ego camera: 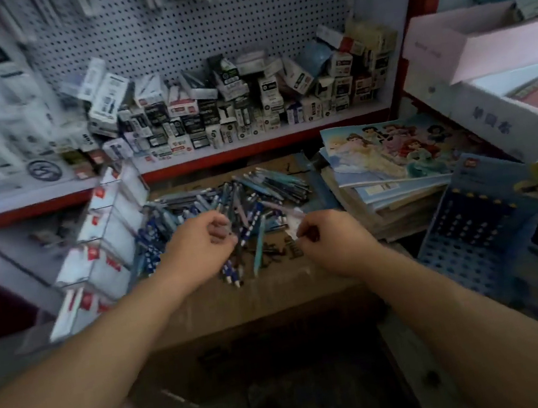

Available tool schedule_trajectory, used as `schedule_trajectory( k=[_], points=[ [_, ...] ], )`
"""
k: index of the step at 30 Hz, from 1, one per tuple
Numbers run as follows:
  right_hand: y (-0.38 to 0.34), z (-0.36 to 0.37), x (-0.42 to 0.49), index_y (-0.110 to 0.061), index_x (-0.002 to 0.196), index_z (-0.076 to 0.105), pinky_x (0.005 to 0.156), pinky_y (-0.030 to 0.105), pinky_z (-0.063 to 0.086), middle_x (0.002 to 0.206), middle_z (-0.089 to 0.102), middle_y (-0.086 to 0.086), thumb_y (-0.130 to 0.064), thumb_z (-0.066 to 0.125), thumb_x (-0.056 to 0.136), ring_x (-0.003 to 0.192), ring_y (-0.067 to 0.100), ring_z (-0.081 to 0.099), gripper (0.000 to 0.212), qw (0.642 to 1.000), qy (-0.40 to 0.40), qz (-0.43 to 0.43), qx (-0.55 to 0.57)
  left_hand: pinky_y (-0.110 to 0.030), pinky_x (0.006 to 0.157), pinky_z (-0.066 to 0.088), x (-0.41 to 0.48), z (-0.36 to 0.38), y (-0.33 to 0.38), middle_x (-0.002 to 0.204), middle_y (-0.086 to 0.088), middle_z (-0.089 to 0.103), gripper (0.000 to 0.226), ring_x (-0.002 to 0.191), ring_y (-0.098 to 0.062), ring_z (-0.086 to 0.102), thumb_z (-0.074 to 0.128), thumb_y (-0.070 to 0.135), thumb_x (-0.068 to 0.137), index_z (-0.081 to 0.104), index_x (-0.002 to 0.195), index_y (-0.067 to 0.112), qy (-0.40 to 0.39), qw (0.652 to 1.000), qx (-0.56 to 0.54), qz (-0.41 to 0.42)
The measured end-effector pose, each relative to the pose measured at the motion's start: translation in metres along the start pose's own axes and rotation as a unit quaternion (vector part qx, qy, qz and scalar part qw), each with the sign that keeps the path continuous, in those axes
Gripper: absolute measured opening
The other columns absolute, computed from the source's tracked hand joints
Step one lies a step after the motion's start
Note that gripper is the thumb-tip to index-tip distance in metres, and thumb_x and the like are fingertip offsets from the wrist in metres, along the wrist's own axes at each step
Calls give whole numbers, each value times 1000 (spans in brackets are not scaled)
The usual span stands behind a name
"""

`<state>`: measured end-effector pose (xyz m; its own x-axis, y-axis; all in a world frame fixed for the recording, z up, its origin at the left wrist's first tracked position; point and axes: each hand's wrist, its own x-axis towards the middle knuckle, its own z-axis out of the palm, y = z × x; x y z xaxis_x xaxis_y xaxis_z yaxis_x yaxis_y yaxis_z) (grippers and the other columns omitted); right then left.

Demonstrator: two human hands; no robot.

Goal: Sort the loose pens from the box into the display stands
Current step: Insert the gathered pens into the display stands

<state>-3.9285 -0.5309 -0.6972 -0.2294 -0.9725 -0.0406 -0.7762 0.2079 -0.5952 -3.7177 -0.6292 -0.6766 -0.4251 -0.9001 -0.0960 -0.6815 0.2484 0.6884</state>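
My left grip is holding slim blue-and-white plastic pens; right grip is pinching a pale pen. I'm judging them light, slick: take mid-barrel.

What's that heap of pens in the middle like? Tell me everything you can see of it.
The heap of pens lies loose and crisscrossed on a brown cardboard box. Barrels look plastic: mostly navy, blue and teal, a few pale. A clear display stand stands at its left, a stack of books at its right. At its near side the left hand grips navy pens with white markings; the right hand pinches what looks like a pale pen.
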Motion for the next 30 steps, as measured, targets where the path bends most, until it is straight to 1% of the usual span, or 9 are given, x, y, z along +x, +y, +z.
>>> schedule_trajectory(
  k=[5, 7, 9, 12, 15, 18, 21, 25, 30],
  points=[
    [-28, 40, 24, -11, 96, 71, 74, 47, 60, 88, 72, 12, -28, 63, 97, 80, 28, 67, 19, 998, -63, -18, -25, -27, 71, 49, -28, -31, -37, 98, -12, 65, 14, 76, -18, 62, 64, 15, 96, 62, 109, 17, 17, 999, 5, -42],
    [-32, 52, 34, -12, 93, 73, 71, 44, 61, 84, 72, 9, -35, 66, 96, 76, 25, 67, 24, 997, -66, -4, -29, -28, 73, 54, -29, -33, -44, 95, -9, 68, 13, 80, -17, 66, 63, 15, 97, 63, 109, 19, 28, 999, -12, -45],
    [-35, 59, 46, -13, 88, 73, 58, 36, 57, 77, 71, 8, -42, 68, 95, 66, 22, 65, 30, 998, -56, 29, -26, -30, 76, 57, -27, -32, -50, 93, -2, 68, 11, 83, -14, 68, 62, 17, 98, 62, 108, 23, 36, 998, -29, -42],
    [-37, 69, 59, -11, 73, 67, 45, 29, 39, 55, 55, 4, -49, 71, 91, 46, 17, 48, 42, 996, -12, 85, -9, -21, 72, 55, -22, -30, -61, 95, 5, 67, 13, 86, -7, 66, 61, 18, 99, 61, 109, 26, 46, 998, -43, -32],
    [-41, 78, 62, -19, 62, 51, 39, 24, 32, 46, 44, -2, -50, 76, 86, 35, 11, 38, 47, 994, 8, 102, -27, -14, 68, 48, -18, -27, -71, 95, 9, 68, 11, 85, -1, 64, 62, 21, 99, 63, 107, 28, 50, 996, -66, -30],
    [-44, 82, 65, -22, 69, 52, 42, 26, 42, 55, 54, -2, -46, 79, 85, 45, 10, 51, 39, 991, 17, 108, -71, -14, 67, 49, -15, -23, -75, 94, 9, 68, 12, 83, -1, 64, 62, 21, 99, 63, 107, 29, 25, 996, -78, -25],
    [-45, 83, 69, -22, 86, 57, 61, 36, 61, 74, 66, -1, -36, 80, 85, 64, 15, 65, 27, 988, 9, 137, -70, -17, 74, 52, -14, -21, -76, 96, 13, 68, 15, 86, 0, 64, 62, 24, 99, 63, 113, 30, 8, 997, -76, -14],
    [-42, 79, 67, -21, 91, 68, 58, 29, 59, 80, 68, -5, -27, 77, 88, 68, 10, 68, 11, 987, 6, 160, -23, -26, 80, 58, -8, -23, -84, 96, 10, 70, 15, 86, -6, 68, 61, 23, 100, 64, 114, 28, -13, 994, -104, -36],
    [-62, 81, 52, -23, 98, 72, 62, 23, 59, 86, 71, -6, -25, 75, 91, 75, 8, 69, 8, 985, 19, 104, 137, -34, 86, 62, -2, -24, -94, 104, -4, 73, 23, 93, -13, 73, 59, 15, 101, 65, 123, 15, -48, 960, -259, -99]
  ],
)
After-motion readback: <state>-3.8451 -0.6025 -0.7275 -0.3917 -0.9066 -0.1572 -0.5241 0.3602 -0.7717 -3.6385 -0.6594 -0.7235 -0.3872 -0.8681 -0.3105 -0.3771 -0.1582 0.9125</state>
